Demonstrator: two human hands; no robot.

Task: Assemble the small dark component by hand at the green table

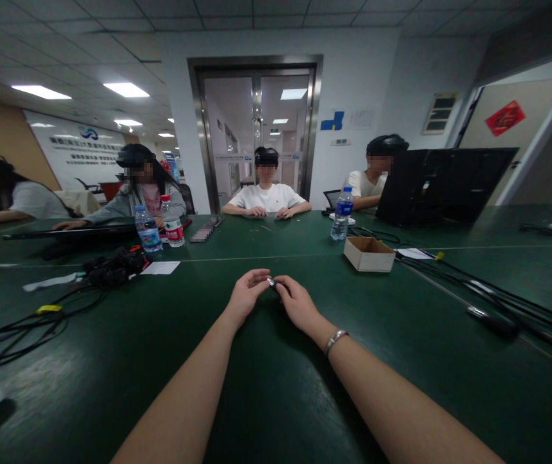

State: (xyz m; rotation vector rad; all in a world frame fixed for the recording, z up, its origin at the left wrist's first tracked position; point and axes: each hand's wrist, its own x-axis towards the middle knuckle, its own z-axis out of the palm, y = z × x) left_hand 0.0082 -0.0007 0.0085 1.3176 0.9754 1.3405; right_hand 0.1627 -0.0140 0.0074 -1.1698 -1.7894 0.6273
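Over the green tabletop (256, 361), my two hands meet around a small black object with a shiny silver end (272, 284). Its exact kind is too small to make out. My right hand (297, 303) pinches the black part between thumb and curled fingers. At the silver end, the thumb and fingertips of my left hand (247, 296) close in from the left and appear to grip it. The fingers partly hide the object. A metal bracelet (336, 341) circles my right wrist.
An open cardboard box (370, 258) stands ahead to the right, near a water bottle (342, 216). Two bottles stand left, one blue-labelled (147, 231), one red-labelled (172, 222). Black cables (38, 328) lie left, more cables (488, 290) right. A person (266, 193) sits opposite; others sit around.
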